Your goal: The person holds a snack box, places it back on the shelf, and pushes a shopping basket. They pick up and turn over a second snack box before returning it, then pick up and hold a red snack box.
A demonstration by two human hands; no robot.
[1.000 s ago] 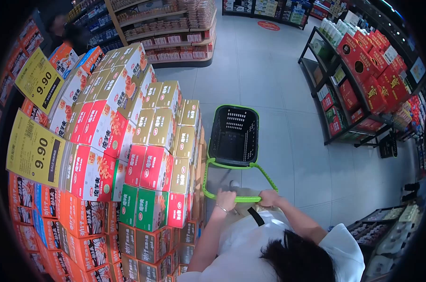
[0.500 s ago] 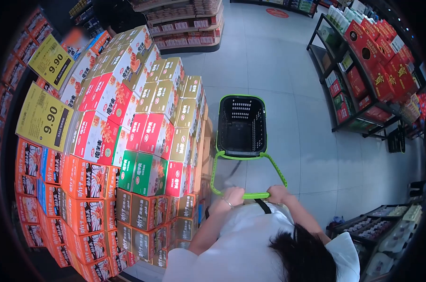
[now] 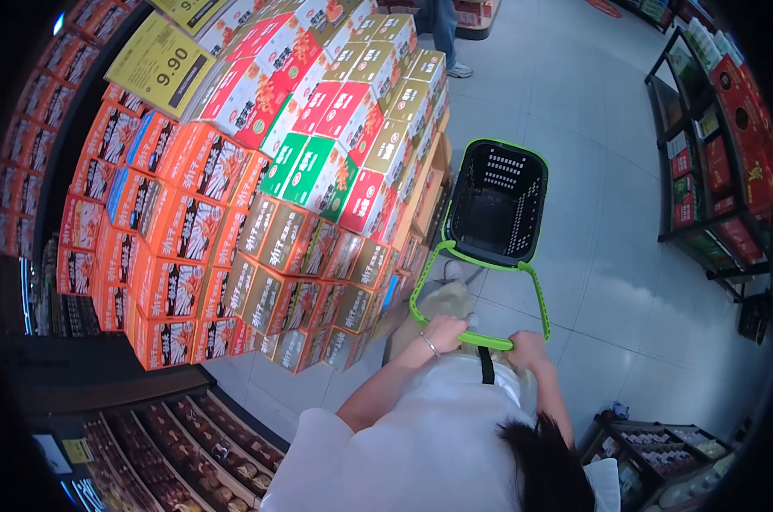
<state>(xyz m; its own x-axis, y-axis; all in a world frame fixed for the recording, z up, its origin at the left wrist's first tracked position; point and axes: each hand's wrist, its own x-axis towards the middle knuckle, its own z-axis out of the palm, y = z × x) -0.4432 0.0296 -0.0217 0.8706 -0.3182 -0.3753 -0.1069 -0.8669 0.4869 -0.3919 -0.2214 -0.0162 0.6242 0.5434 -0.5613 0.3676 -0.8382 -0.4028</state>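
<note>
A black shopping basket [image 3: 497,205] with a green rim stands out in front of me over the tiled floor, and nothing shows inside it. Its green handle [image 3: 542,299] reaches back towards my body. My left hand [image 3: 445,331], with a bracelet at the wrist, is wrapped round the left part of the handle's grip. Round the right end of the same grip my right hand [image 3: 528,348] is closed. A black strap [image 3: 487,365] hangs against my white shirt between the two hands.
Stacked boxes [image 3: 309,179] with yellow price signs [image 3: 160,66] rise on the left. A person's leg [image 3: 445,34] shows behind them. Shelves of red boxes [image 3: 717,162] stand at right; a slatted rack [image 3: 181,444] is at lower left, another display [image 3: 659,448] at lower right.
The view has turned, so the basket and both hands sit further right in it. The stacked boxes have shifted up and right. A person's leg and the lower left rack have come into view.
</note>
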